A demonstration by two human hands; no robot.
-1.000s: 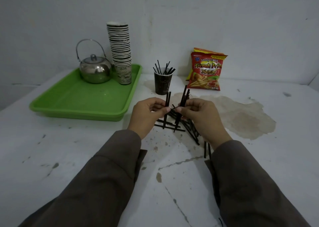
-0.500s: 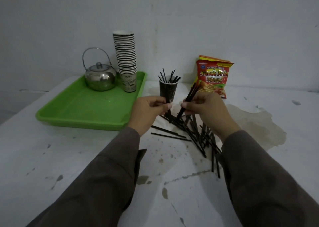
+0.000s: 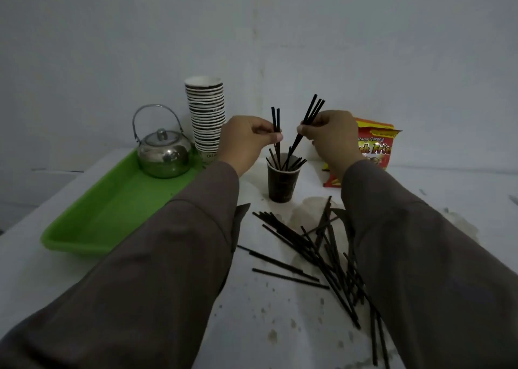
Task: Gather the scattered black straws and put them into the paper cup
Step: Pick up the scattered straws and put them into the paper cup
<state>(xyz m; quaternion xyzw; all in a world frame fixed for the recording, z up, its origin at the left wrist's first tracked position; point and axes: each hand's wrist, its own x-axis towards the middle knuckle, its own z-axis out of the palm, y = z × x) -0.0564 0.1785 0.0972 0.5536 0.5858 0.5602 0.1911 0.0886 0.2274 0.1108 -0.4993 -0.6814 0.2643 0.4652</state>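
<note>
A dark paper cup (image 3: 282,185) stands on the white table with several black straws sticking out of it. My left hand (image 3: 246,140) pinches two upright black straws (image 3: 275,122) just above the cup's left side. My right hand (image 3: 333,137) grips a small tilted bundle of straws (image 3: 311,113) whose lower ends dip into the cup's mouth. A heap of several loose black straws (image 3: 311,251) lies on the table in front of the cup, between my sleeves and partly under my right sleeve.
A green tray (image 3: 109,214) at the left holds a steel kettle (image 3: 164,155) and a tall stack of paper cups (image 3: 207,116). A red snack bag (image 3: 374,147) leans at the wall behind my right hand. The table (image 3: 266,329) is stained.
Both hands have risen from the heap and moved forward to just above the cup, each carrying its straws. The right bundle's lower ends now reach into the cup.
</note>
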